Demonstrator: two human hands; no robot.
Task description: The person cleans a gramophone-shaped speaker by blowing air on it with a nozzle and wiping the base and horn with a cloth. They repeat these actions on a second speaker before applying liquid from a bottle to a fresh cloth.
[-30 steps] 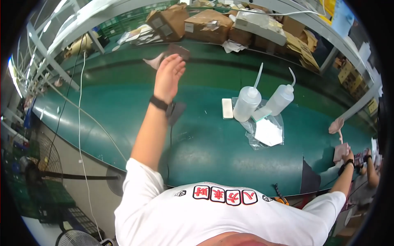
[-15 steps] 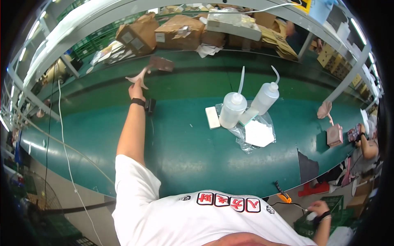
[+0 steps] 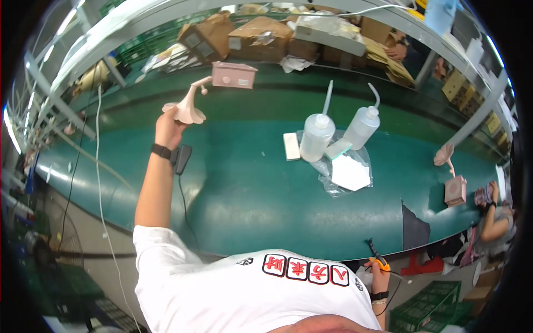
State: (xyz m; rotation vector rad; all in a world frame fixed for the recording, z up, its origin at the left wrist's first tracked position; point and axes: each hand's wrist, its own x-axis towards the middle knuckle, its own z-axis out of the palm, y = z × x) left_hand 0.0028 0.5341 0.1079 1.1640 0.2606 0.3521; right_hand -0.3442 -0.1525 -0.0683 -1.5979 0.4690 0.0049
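My left hand (image 3: 169, 130) reaches far out over the green bench, its fingers closed on the flared horn of a pink gramophone-shaped ornament (image 3: 234, 75). The ornament's box base points away from me, to the right of the horn. At my wrist hangs a small black box (image 3: 182, 160) with a thin cord. Low at the right, by the bench's near edge, my right hand (image 3: 379, 275) closes round the orange part of an orange-and-black tool (image 3: 379, 261). The tool's exact kind is hard to make out; a dark cord runs beside it.
Two clear squeeze bottles (image 3: 317, 139) stand mid-bench by a white block (image 3: 291, 146) and a white pad (image 3: 351, 173) on plastic film. Another pink gramophone ornament (image 3: 455, 191) stands at the right, near a co-worker's arm (image 3: 494, 219). Cartons (image 3: 260, 38) line the back; a white cable (image 3: 100, 166) hangs left.
The pink ornament has swung up and nearer, its box now facing me more fully. My right hand has moved left from beside the green crate onto the orange-and-black tool.
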